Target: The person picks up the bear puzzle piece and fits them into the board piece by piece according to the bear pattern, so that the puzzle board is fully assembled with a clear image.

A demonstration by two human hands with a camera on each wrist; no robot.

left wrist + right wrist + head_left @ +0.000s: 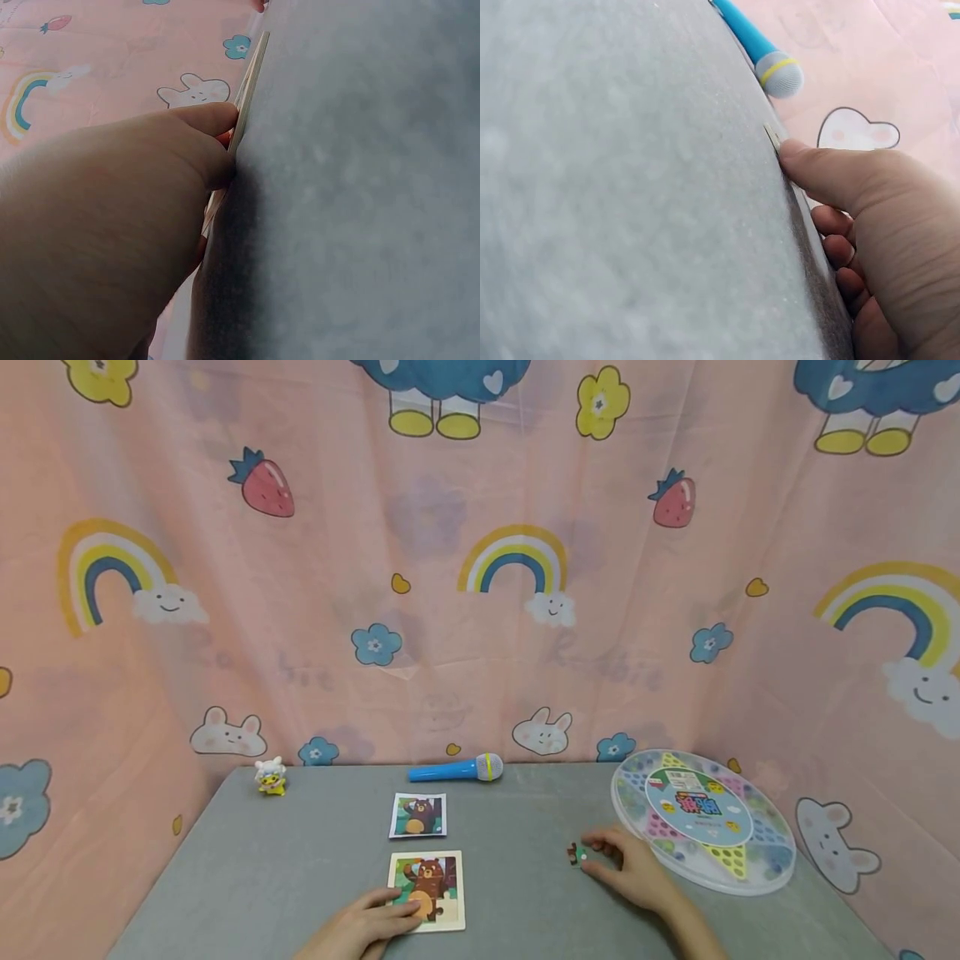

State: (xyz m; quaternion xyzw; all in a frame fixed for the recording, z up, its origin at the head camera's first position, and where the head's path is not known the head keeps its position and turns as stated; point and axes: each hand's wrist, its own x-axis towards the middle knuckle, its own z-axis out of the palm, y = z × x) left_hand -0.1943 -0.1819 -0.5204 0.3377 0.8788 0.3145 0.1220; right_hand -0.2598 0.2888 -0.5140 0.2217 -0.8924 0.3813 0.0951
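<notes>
A square wooden bear jigsaw puzzle lies on the grey table; bare pale wood shows in its lower right part. My left hand rests on its lower left side, fingers stretched over the pictured surface. The left wrist view shows this hand against the puzzle's thin edge. Off to the right, my right hand pinches a small green and brown puzzle piece between thumb and index finger. In the right wrist view the thumb of this hand touches the piece's edge.
A bear picture card lies behind the puzzle. Farther back is a blue toy microphone. A small figurine stands at the back left corner. Beside my right hand lies a round board game. A pink patterned curtain surrounds the table.
</notes>
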